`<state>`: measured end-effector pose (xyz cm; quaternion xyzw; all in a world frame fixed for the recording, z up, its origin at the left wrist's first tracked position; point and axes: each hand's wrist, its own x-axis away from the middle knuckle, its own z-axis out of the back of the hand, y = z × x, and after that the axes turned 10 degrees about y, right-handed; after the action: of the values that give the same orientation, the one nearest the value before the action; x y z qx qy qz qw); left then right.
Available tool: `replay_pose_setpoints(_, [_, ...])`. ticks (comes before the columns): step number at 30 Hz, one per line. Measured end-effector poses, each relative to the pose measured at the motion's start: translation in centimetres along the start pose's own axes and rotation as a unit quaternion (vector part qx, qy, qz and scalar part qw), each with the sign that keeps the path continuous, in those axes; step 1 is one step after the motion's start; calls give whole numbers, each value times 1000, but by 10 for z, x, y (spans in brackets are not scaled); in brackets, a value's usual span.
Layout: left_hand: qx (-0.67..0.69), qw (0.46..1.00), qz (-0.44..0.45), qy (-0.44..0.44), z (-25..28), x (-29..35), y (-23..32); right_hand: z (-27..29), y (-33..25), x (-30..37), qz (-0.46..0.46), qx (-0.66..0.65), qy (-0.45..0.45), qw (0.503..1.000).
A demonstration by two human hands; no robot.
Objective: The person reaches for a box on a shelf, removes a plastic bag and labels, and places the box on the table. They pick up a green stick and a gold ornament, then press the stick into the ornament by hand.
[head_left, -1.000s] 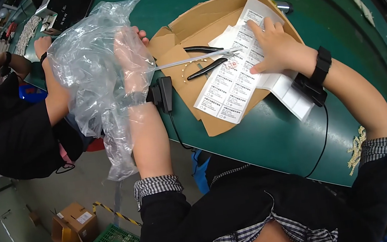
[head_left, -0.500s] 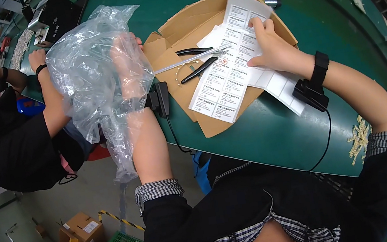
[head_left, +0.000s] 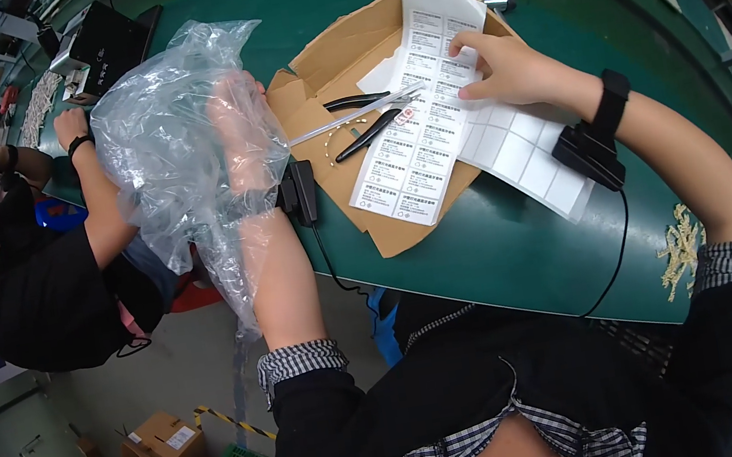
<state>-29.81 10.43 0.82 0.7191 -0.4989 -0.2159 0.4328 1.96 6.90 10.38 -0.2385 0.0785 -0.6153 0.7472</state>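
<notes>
R hand [head_left: 508, 70] is over the R edge of a long white paper sheet of black-printed labels [head_left: 414, 141]; thumb & fingertips curved, spread apart w/ a gap btwn them, not pressed tog. Can't tell if the tips press on the paper. Sheet lies slantwise in a shallow open brown cardboard box [head_left: 361, 35], top end up near the far R wall, lower end near the box's near edge. A 2nd white sheet w/ blank rectangular cells [head_left: 525, 153] comes out from beside/under it, runs past the box edge over the green tabletop [head_left: 482, 244], partly below the R wrist

L hand [head_left: 240, 96] shows thru a big crumpled clear plastic bag [head_left: 167, 130] that wraps hand & forearm; grip blurred by the film, can't tell if it pinches anything. Bag is L of the box

Also in box: black-handled pliers [head_left: 366, 137], jaws end at the label sheet; thin clear plastic strip [head_left: 341, 122] crossing btwn the handles, bag side to sheet; small loop of pale beads [head_left: 332, 150] next to the pliers. Black wrist units w/ cables on both wrists. Heap of pale cream strips [head_left: 679, 248] on tabletop, far R. Co-worker in black T-shirt [head_left: 37, 277] sits at L, one hand up at the face
</notes>
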Motion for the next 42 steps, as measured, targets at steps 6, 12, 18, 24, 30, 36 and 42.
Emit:
replay_pose_setpoints(6, [-10,1000,21,4,3,-2,3,-3,10,-8,55,-2,100,993])
replay_pose_setpoints(12, [-33,998,21,39,25,-10,-3,4,9,1,79,10,173,982])
replay_pose_setpoints(18, [-25,999,8,23,59,-23,-17,9,17,5,116,-53,208,970])
replay_pose_setpoints(24, [-8,999,26,28,62,-26,-31,16,48,8,57,-116,200,971])
replay_pose_setpoints(30, [-15,999,9,28,45,-19,-30,10,43,14,-1,-156,99,983])
replay_pose_setpoints(36, [-22,999,18,43,30,-10,-18,-1,4,9,-25,-93,17,995])
replay_pose_setpoints(42, [-24,998,31,52,29,2,-4,-38,1,-2,-109,-99,28,989])
